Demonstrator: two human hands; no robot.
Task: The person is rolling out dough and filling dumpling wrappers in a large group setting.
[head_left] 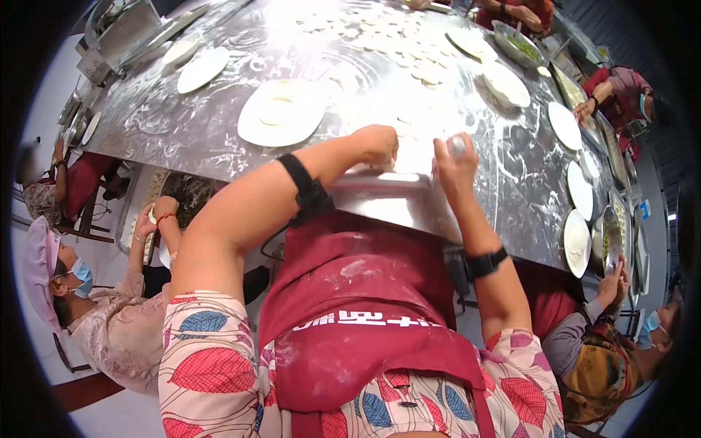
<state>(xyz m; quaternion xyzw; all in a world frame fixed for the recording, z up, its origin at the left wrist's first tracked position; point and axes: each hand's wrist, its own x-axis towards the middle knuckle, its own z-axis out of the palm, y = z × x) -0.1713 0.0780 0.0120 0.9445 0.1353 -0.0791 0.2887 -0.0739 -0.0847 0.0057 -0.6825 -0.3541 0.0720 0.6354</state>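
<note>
L hand (379, 146): curled, fingers down; can't tell what it grips. R hand (458, 171), just beside: closed round what looks like a shiny rod (458, 145). Dough pcs (426, 76) beyond both; white plate (255, 130) left of L hand.

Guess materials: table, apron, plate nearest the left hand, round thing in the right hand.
Table: probably stainless steel, smooth; grey with mirror-like glare beneath white powder.
Apron: likely fabric, matte; it folds and drapes, fibre unclear.
Plate: ceramic or plastic; overexposed white hides the finish.
Round thing in right hand: maybe metal, shiny; silvery-grey look, but plastic possible.
</note>
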